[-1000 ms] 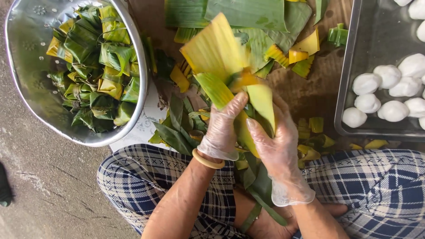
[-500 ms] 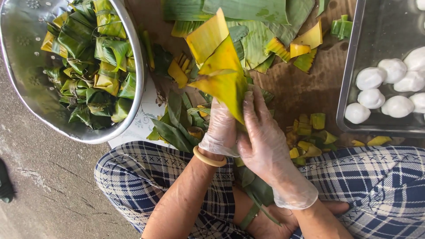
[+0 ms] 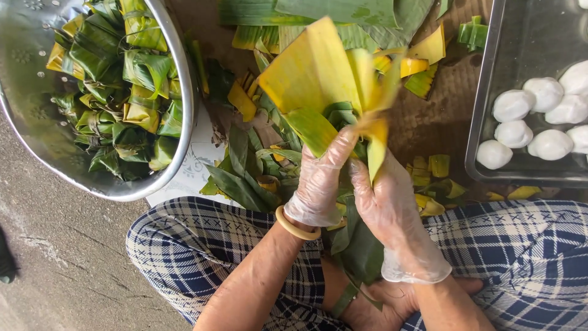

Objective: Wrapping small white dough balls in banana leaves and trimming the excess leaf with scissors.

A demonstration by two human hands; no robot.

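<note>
Both my hands wear thin clear gloves and hold a yellow-green banana leaf point(image 3: 318, 79) folded into a cone above my lap. My left hand point(image 3: 318, 184) pinches the leaf's lower left fold, a tan bangle on its wrist. My right hand point(image 3: 392, 214) grips the narrow bottom of the cone from the right. The leaf's broad end fans upward away from me. What is inside the fold is hidden.
A metal colander point(image 3: 177, 147) at the upper left holds several leaf-wrapped parcels point(image 3: 116, 79). A metal tray point(image 3: 484, 122) at the right holds white dough balls point(image 3: 514, 105). Loose leaf strips and scraps point(image 3: 245, 178) lie on the floor ahead of my checked-cloth knees.
The leaf has been folded tighter into a cone. My right hand slid down to its narrow end and my left hand shifted onto the left fold.
</note>
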